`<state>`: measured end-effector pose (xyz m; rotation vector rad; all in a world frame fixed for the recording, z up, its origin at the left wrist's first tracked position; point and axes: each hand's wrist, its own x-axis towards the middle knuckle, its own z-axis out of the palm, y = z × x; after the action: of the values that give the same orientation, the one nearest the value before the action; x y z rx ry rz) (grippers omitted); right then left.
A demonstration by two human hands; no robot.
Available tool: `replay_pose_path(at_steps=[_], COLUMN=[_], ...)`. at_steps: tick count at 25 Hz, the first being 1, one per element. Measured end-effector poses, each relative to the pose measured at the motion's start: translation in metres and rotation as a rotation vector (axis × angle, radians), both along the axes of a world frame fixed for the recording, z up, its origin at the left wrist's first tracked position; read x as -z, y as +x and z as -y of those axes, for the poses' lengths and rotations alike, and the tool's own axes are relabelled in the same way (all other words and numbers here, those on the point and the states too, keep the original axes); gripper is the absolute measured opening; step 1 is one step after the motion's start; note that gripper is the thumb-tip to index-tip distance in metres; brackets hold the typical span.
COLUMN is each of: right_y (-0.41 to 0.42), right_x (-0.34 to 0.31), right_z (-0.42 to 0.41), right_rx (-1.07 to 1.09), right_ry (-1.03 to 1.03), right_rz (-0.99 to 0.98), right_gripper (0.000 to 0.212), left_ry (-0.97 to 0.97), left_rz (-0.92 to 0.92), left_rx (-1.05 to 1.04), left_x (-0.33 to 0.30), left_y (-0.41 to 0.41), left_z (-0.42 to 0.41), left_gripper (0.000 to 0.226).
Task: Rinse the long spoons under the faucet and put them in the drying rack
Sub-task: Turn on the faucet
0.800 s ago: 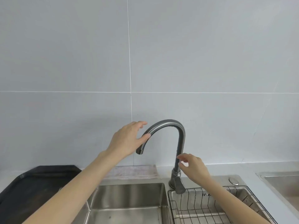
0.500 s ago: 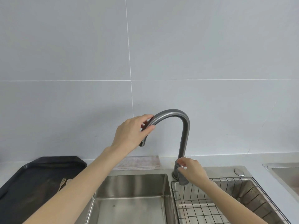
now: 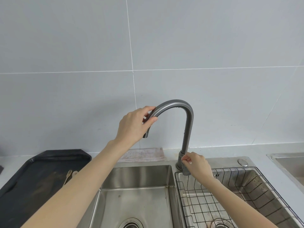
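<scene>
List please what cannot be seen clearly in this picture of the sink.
Head view only:
- Utensils on the black tray: mostly hidden by the left forearm; their number is unclear.
- Faucet handle: covered by the right hand.
- Spout tip: partly hidden by the left hand; water flow is unclear.
- Both drains: cut off by the bottom edge.

Bright, even light, soft shadows on the wall tiles (image 3: 213,38) — sharp focus, wide-angle bowing at edges

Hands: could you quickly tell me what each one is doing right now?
Left hand: closed around the curved grey metal faucet spout.
Right hand: fingers pinching the faucet's grey lever handle.
</scene>
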<state>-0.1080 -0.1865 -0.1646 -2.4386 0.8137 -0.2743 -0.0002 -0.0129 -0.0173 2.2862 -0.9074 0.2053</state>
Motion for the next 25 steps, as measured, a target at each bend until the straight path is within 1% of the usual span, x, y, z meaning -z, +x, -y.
replay_pose_path(at_steps=[4,9,12,25], right_y=[-0.006,-0.019,-0.024,-0.024], right_x=[0.003,0.011,0.013,0.012], right_z=[-0.003,-0.003,-0.005,-0.007], right_rx=[0.013,-0.011,0.001,0.004], right_ry=[-0.037,-0.033,-0.018,-0.033], right_rz=[0.003,-0.019,0.017,0.006], right_gripper=[0.018,0.017,0.017,0.018], left_ry=[-0.003,0.001,0.005,-0.015], left_rz=[0.003,-0.006,0.003,0.007], left_rx=[-0.003,-0.003,-0.010,-0.018], left_x=[0.001,0.001,0.002,0.007], left_y=[-0.002,-0.003,-0.003,-0.005], left_z=[-0.001,-0.002,-0.002,-0.005], left_gripper=[0.033,0.034,0.035,0.037])
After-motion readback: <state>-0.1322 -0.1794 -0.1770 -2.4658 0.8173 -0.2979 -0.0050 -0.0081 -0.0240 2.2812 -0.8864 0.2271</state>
